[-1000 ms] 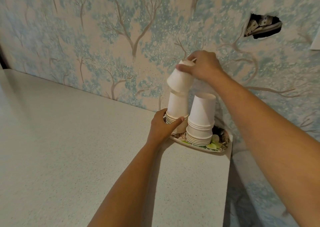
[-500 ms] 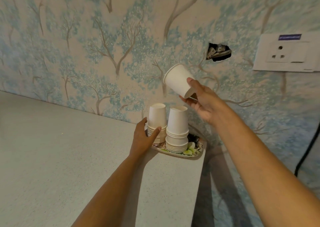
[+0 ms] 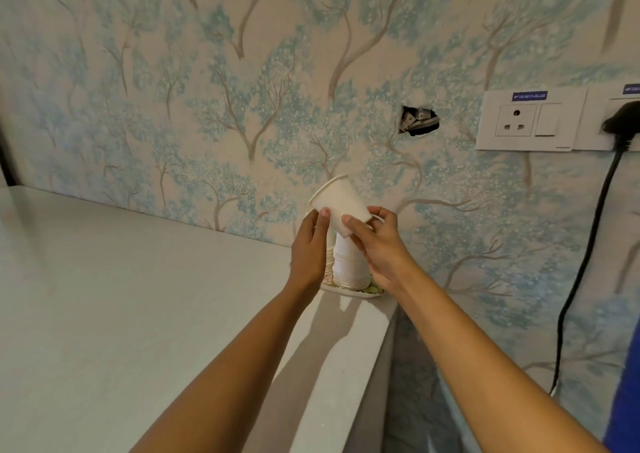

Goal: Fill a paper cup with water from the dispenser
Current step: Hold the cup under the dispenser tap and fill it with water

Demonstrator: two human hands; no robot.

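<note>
A white paper cup (image 3: 341, 203) is held tilted in front of the wall, its mouth turned up and to the left. My right hand (image 3: 375, 245) grips its base end. My left hand (image 3: 308, 248) touches its side with thumb and fingers. Behind and below both hands, stacks of upside-down paper cups (image 3: 348, 262) stand on a small patterned tray (image 3: 349, 291) at the counter's far right corner; the left stack is mostly hidden by my left hand. No water dispenser shows in the head view.
A pale speckled counter (image 3: 138, 314) runs along the wallpapered wall and ends at its right edge near the tray. Wall sockets (image 3: 526, 123) sit at the right, with a black plug and cable (image 3: 588, 245) hanging down. A hole (image 3: 419, 120) gapes in the wall.
My left hand left the stack on the tray and rose to the cup. My right hand brought the cup down and left, in front of the stacks. The view shifted right.
</note>
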